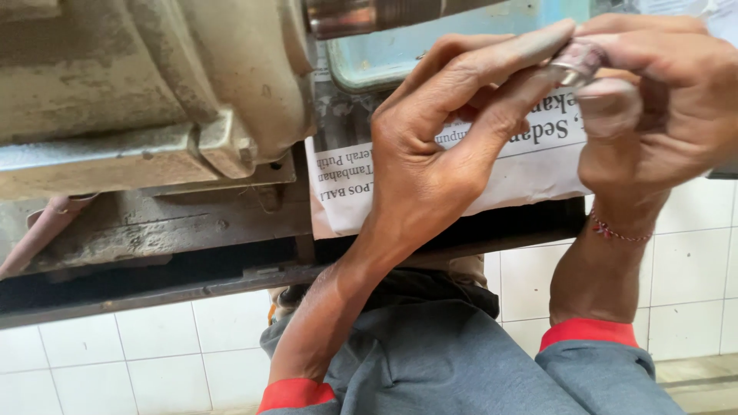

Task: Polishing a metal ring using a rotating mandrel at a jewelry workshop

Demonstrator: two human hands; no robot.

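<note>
Left of our hands, well apart from them, sits a bulky cast-metal machine housing [154,84], dull grey-beige, rough and grimy, with a rounded body and a flat flange at its foot. It rests on a dark, oil-stained worktop [192,230] whose front edge is a black steel rail. Below the rail we see white glazed wall tiles [115,353] with thin grout lines.

Just behind our left hand lies a sheet of newspaper [530,169], pale and creased, draped over the worktop's edge. Above it stands a pale blue tray [400,54] with rounded corners; we cannot tell what lies in it. Beside the tray, a shiny steel shaft [369,15] pokes out from the machine.

Our left hand [430,146] is curled narrow, its forefinger and thumb stretched to the right and pinching a small metal ring [576,65], silvery with a dull reddish-brown band. The ring sits at the fingertips of the left hand, touching them, and is pressed between the two hands.

Our right hand [661,107] closes on the same ring from the other side, thumb and forefinger wrapped about it, the remaining fingers folded in. A thin red thread bracelet [615,230] circles that wrist. Both forearms come out of grey sleeves [461,369] with red cuffs.
</note>
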